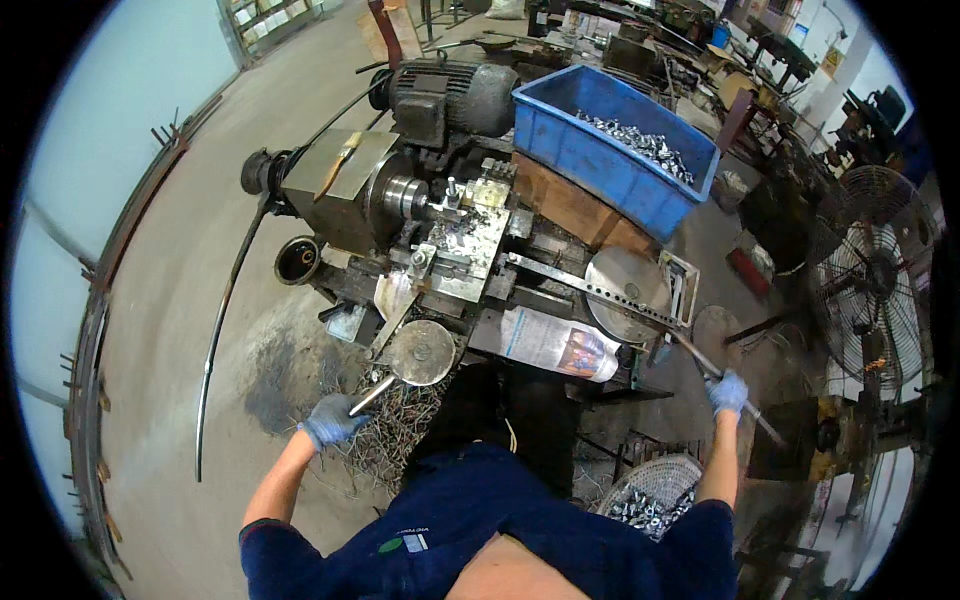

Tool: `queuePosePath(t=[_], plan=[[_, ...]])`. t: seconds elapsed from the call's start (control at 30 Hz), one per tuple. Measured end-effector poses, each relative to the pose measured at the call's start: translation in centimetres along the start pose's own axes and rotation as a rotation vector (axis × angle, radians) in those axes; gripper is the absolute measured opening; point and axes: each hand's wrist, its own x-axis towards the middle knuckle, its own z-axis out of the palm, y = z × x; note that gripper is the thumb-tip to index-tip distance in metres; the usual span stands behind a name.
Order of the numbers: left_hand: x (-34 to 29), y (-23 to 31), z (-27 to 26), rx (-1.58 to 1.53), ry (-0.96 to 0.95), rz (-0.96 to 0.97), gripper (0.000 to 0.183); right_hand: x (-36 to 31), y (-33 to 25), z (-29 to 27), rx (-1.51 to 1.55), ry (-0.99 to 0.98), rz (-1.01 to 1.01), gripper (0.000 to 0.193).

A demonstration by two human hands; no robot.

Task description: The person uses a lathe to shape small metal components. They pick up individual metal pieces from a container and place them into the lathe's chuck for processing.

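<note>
My left hand (333, 422), in a blue glove, is closed around a metal handle (372, 395) beside a round metal disc (422, 352) at the front of a small lathe. Out to the right, my gloved right hand (728, 393) grips a long metal lever (697, 354), which meets a perforated bar (600, 292) lying across a larger disc. Between the hands stands the lathe's chuck (405, 198), facing a slide (465, 250) strewn with dark chips. Whether a workpiece sits in the chuck is too small to tell. A printed sheet (560, 343) lies at the machine's near edge.
A blue crate (610, 155) of small metal parts stands behind the slide, beside a motor (450, 100). Curly metal shavings (385, 440) cover the floor near my left hand. Low at right sits a basket (640, 468) of parts; a caged fan (875, 275) stands farther right.
</note>
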Motion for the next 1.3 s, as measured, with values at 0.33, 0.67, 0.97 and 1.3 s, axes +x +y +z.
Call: queuePosePath(t=[0.33,0.67,0.97,1.3], plan=[[0.5,-1.1,0.4,0.093,0.001,-0.092,0.028,-11.3,-2.2,1.3,0.148,0.020,0.141,0.047],[0.2,1.3,-0.6,0.061,-0.019,-0.089,0.027,-9.1,-5.3,1.8,0.082,0.151,0.090,0.054],[1.8,-1.5,1.3,0.120,-0.068,-0.078,0.030,6.9,-6.9,-1.6,-0.028,0.156,0.100,0.053],[7.2,-12.1,-2.1,-0.563,0.123,-0.270,0.046,3.5,-11.4,1.0,-0.001,0.278,-0.228,0.077]])
